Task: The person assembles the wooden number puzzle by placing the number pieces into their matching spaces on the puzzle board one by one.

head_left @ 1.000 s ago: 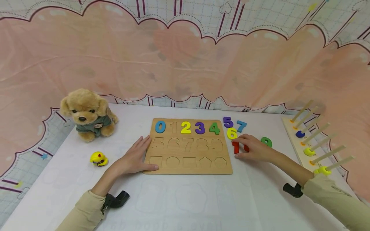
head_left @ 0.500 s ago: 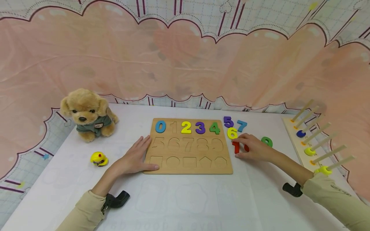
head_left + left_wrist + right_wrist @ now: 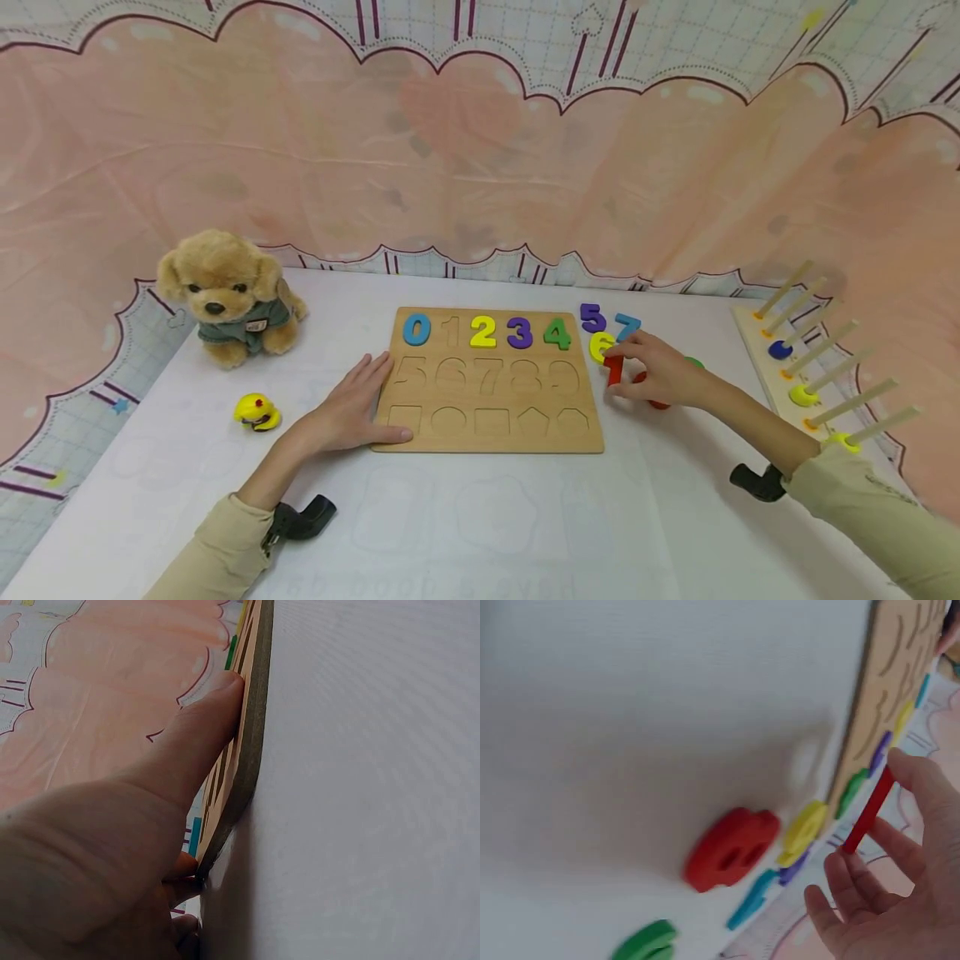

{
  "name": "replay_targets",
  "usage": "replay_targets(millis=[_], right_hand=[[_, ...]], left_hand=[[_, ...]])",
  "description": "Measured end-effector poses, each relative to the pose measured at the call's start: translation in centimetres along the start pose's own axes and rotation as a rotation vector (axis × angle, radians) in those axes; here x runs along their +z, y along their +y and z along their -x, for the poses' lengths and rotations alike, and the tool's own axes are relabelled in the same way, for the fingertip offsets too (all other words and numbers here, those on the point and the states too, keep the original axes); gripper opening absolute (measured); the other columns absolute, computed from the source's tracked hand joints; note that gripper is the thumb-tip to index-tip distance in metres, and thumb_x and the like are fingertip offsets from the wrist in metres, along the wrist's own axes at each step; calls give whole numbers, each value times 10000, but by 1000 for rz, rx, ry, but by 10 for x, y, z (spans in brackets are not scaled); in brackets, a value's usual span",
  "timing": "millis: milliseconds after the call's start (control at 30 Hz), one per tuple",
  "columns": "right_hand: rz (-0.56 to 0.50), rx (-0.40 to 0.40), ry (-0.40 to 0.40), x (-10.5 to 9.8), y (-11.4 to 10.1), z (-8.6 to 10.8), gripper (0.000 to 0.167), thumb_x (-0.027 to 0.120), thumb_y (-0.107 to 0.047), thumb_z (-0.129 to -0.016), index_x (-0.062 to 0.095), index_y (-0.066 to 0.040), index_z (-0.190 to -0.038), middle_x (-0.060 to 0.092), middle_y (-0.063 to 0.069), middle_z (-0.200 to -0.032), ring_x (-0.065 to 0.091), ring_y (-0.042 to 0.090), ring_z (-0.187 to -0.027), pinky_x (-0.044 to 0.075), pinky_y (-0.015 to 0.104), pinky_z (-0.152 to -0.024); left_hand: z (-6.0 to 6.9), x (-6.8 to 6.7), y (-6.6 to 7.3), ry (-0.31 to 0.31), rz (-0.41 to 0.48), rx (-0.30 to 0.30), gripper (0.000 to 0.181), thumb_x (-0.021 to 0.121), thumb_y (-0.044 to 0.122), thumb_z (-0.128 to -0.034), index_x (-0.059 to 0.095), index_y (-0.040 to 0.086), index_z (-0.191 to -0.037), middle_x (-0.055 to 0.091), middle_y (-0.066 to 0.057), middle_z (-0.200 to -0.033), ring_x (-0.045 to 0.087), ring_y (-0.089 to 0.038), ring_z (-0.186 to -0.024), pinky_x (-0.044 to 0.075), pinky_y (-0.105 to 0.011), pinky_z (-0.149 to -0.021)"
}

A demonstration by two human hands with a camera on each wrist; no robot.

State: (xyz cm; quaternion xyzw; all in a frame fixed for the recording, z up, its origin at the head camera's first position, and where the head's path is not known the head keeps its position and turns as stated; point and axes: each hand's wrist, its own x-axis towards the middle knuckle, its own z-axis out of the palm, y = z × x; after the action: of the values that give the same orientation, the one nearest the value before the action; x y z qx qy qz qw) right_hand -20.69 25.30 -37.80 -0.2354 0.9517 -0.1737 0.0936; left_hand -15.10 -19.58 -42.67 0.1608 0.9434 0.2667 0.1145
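Observation:
Thumb and fingers of my right hand (image 3: 663,371) pinch a red number 1 piece (image 3: 614,369). In the right wrist view this red piece (image 3: 868,810) stands clear of the white tabletop. My left hand (image 3: 341,417) rests on the left edge of a wooden number puzzle board (image 3: 480,398), its thumb lying on top and its fingers stretched along the side. Blue 0 (image 3: 417,329), yellow 2 (image 3: 483,332), purple 3 (image 3: 519,332) and green 4 (image 3: 557,333) sit in the top row. The outlined 1 slot (image 3: 450,331) shows bare wood.
Right of the board lie a purple 5 (image 3: 592,317), yellow 6 (image 3: 598,347), blue 7 (image 3: 628,323), red 8 (image 3: 735,851) and partly hidden green 9 (image 3: 646,941). A peg rack (image 3: 761,333) stands far right; a plush dog (image 3: 217,292) and yellow toy duck (image 3: 257,412) are left.
My right hand has lifted the red 1 off the table and shifted slightly up, uncovering more of the red 8 and covering most of the green 9. My left hand stays put.

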Motion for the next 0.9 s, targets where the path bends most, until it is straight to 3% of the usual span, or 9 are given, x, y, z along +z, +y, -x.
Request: replay_targets(millis=[200, 300, 633, 900], right_hand=[[-71, -87, 53, -4, -20, -12, 502, 757, -306, -823, 636, -75, -1251, 558, 137, -1170, 538, 341, -1102, 519, 525, -906], [-96, -111, 54, -4, -34, -23, 523, 751, -307, -832, 614, -90, -1289, 544, 139, -1220, 524, 342, -1140, 505, 542, -932], [-138, -175, 3, 2, -85, -81, 553, 744, -298, -846, 583, -108, -1340, 520, 122, -1266, 506, 345, -1199, 492, 509, -991], [-80, -270, -79, 18, -115, -131, 551, 702, -324, -872, 566, -107, -1360, 529, 110, -1259, 505, 295, -1170, 484, 413, -977]], left_hand=[[-1, 0, -1, 0, -1, 1, 1141, 755, 538, -762, 149, -52, -1527, 121, -244, -1613, 31, -452, -1493, 110, -634, -1184], [-1, -1, 0, 2, 2, 3, 1140, 753, 543, -760, 153, -50, -1528, 125, -246, -1612, 36, -454, -1491, 115, -637, -1181], [2, -3, 5, -2, 19, 4, 1136, 757, 535, -762, 156, -51, -1527, 127, -248, -1611, 36, -461, -1489, 118, -640, -1180], [1, -2, 4, -5, 20, 3, 1133, 746, 548, -768, 152, -43, -1530, 114, -238, -1616, 27, -453, -1493, 108, -635, -1185]])
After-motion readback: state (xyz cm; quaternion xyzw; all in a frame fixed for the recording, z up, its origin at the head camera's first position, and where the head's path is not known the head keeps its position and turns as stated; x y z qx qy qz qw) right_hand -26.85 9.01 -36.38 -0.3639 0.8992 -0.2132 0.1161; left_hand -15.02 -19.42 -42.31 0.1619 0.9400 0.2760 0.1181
